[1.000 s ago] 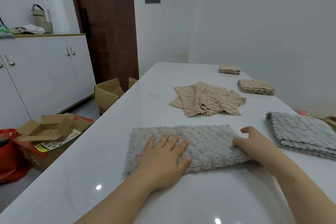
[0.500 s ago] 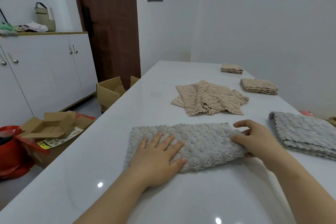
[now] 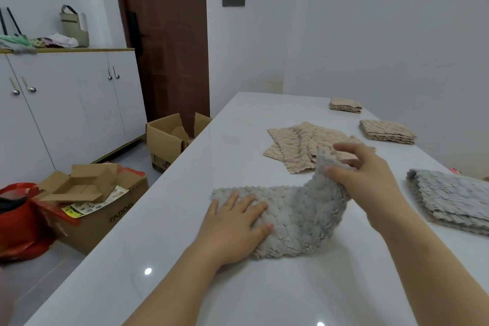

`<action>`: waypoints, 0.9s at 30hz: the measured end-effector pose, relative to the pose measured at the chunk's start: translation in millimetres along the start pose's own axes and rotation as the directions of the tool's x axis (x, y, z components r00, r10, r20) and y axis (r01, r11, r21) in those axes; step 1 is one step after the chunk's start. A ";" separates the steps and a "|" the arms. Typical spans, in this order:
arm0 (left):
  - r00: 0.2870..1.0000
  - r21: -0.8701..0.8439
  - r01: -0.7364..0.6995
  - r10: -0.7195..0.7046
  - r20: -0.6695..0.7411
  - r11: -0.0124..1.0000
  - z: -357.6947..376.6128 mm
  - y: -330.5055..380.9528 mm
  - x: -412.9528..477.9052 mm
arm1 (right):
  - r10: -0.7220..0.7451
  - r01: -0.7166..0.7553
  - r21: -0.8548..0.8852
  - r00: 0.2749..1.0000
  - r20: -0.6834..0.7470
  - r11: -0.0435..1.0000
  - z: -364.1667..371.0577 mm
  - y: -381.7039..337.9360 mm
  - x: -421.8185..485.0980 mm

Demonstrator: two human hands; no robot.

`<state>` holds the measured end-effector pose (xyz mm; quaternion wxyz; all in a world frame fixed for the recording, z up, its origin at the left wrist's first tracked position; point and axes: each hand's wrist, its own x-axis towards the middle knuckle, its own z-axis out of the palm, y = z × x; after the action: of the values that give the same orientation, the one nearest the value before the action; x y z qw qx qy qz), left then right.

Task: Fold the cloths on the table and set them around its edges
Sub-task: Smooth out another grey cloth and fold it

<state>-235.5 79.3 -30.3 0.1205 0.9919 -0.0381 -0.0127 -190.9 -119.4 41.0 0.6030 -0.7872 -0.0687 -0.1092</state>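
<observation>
A grey fluffy cloth point(image 3: 299, 217) lies folded lengthwise on the white table point(image 3: 185, 219) in front of me. My left hand point(image 3: 232, 227) rests flat on its left half with fingers spread. My right hand point(image 3: 367, 180) pinches the cloth's right end and holds it lifted off the table. Beyond lies an unfolded beige cloth point(image 3: 299, 148). Two folded beige cloths point(image 3: 387, 131) point(image 3: 345, 105) sit along the right edge. A folded grey cloth point(image 3: 455, 198) lies at the right edge near me.
Left of the table, on the floor, stand open cardboard boxes point(image 3: 169, 140) point(image 3: 92, 201) and a red bag point(image 3: 18, 219). White cabinets point(image 3: 66, 103) line the left wall, beside a brown door point(image 3: 166, 34). A white wall runs close along the table's right side.
My right hand has taken hold of the grey cloth's right end and raised it up and leftward. My left hand has stayed pressed on the left half.
</observation>
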 end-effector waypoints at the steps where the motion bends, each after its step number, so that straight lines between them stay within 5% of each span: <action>1: 0.996 -0.103 0.014 -0.023 -0.085 0.995 -2.9 -2.0 1.6 | -0.026 0.025 0.020 1.000 0.009 0.999 9.9 -5.6 -1.5; 3: 0.945 -0.400 0.051 -0.174 -0.277 0.915 -11.7 -7.8 2.6 | -0.069 0.067 0.036 0.996 0.052 0.997 29.8 -14.7 -6.7; 5: 0.875 -0.696 0.071 -0.379 -0.301 0.715 -21.2 -15.2 2.7 | -0.099 0.099 0.009 0.986 0.134 0.995 46.7 -16.2 -12.7; 8: 0.869 -0.972 0.107 -0.496 -0.011 0.210 -34.0 -16.8 1.7 | -0.140 0.168 -0.081 0.952 0.272 0.982 62.8 -9.8 -22.4; 10: 0.870 -0.977 0.189 -0.477 0.122 0.094 -37.1 -14.8 0.8 | -0.137 0.184 -0.122 0.936 0.323 0.975 67.9 -5.7 -26.9; 17: 0.907 -0.966 0.202 -0.404 0.122 0.161 -30.7 -18.5 1.9 | 0.033 0.003 -0.068 0.848 0.529 0.998 67.2 -9.4 -31.4; 21: 0.942 -0.906 0.119 -0.335 -0.027 0.407 -21.6 -15.7 -1.7 | 0.021 -0.038 0.024 0.875 0.484 0.999 61.5 -9.8 -26.5; 27: 0.897 -0.887 0.050 -0.411 -0.162 0.458 -31.9 -25.8 -5.4 | 0.055 -0.067 0.025 0.941 0.333 0.997 57.1 -1.7 -19.6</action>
<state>-237.9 112.3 -5.5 0.6035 0.7750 0.1332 0.1322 -205.1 -63.4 23.4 0.5999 -0.7852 -0.1468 0.0452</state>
